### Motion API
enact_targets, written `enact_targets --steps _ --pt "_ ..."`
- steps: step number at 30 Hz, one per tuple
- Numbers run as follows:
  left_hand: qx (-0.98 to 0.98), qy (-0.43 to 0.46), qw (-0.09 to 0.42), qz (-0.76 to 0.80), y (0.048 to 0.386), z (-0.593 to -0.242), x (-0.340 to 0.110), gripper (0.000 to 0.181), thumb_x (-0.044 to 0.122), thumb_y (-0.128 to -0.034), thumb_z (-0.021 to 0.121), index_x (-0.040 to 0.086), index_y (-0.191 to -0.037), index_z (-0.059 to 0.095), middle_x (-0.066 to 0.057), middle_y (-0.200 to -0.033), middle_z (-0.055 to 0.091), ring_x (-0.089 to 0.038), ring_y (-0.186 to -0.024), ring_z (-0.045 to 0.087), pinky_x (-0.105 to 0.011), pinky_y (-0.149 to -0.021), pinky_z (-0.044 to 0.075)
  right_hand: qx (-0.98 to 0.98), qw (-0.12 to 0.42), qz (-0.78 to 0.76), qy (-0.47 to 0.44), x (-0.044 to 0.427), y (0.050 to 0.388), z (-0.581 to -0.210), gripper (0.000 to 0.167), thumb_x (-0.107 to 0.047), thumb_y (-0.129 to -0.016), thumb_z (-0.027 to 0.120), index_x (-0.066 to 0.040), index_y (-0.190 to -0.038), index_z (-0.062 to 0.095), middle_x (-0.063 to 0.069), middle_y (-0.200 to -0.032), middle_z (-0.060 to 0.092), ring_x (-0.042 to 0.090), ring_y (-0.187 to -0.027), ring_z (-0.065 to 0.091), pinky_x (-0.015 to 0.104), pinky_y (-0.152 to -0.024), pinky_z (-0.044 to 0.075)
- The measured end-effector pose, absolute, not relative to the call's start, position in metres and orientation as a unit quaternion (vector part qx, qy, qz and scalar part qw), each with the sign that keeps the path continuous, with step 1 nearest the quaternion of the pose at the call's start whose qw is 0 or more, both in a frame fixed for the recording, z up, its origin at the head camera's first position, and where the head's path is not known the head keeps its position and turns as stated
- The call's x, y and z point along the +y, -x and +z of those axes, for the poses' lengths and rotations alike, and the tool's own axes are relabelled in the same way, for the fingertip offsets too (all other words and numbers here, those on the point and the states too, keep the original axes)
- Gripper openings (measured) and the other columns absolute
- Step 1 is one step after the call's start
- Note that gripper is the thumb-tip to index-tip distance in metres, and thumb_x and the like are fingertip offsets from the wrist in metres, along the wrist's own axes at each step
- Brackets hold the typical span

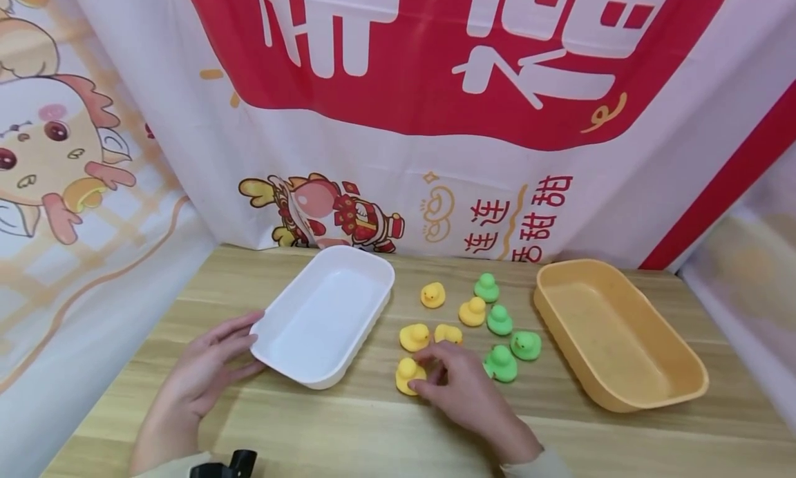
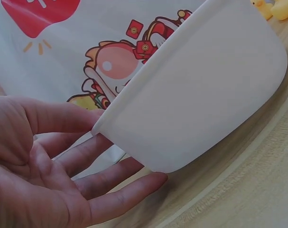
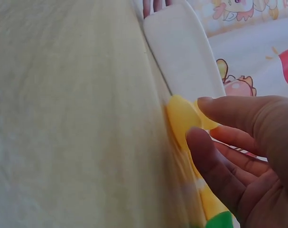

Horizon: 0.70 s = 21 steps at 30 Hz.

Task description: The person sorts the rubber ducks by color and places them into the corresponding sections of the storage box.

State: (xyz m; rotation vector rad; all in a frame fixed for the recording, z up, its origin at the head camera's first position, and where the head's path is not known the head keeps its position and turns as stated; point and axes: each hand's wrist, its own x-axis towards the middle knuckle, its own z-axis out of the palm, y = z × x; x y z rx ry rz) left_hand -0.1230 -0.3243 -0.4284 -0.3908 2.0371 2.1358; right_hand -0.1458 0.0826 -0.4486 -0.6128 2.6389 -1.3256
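Note:
A white rectangular tray (image 1: 320, 319) stands on the table to the left, and my left hand (image 1: 211, 360) touches its near left end. In the left wrist view the fairly straight fingers (image 2: 120, 190) rest against the tray's rim and end wall. My right hand (image 1: 457, 381) is at the nearest yellow toy duck (image 1: 407, 369), its thumb and index finger spread beside the duck. The right wrist view shows those fingertips at the edge of the yellow duck (image 3: 181, 116), not clearly pinching it. Just beyond the hand sit other yellow ducks (image 1: 414, 337), one partly hidden by the fingers.
Several green ducks (image 1: 499, 320) sit right of the yellow ones, one close to my right hand. An orange-tan tray (image 1: 622, 340) stands farther right. Behind the wooden table (image 1: 298, 429) hangs a printed red and white cloth (image 1: 429, 181).

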Motion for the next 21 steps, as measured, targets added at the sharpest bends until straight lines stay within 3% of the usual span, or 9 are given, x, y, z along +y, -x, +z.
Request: enact_targets --steps 10,21 --pt "0.66 0.131 0.079 0.735 0.125 -0.434 -0.325 0.039 0.013 -0.1074 0.065 0.033 -0.14 0.07 0.02 -0.122 0.072 -0.006 -0.115 0.071 -0.043 -0.099 0.062 0.88 0.046 -0.433 0.19 0.077 0.146 -0.456 0.029 -0.025 -0.089 0.09 -0.014 -0.113 0.078 -0.003 -0.092 0.069 0.006 -0.074 0.059 0.021 -0.063 0.053" --pt "0.652 0.137 0.078 0.742 0.123 -0.436 -0.324 0.039 0.011 -0.1066 0.066 0.033 -0.138 0.071 0.02 -0.12 0.074 -0.006 -0.115 0.071 -0.046 -0.102 0.061 0.895 0.029 -0.402 0.19 0.068 0.14 -0.456 0.029 -0.027 -0.089 0.09 -0.014 -0.112 0.079 -0.005 -0.089 0.066 0.007 -0.073 0.056 0.02 -0.061 0.049"
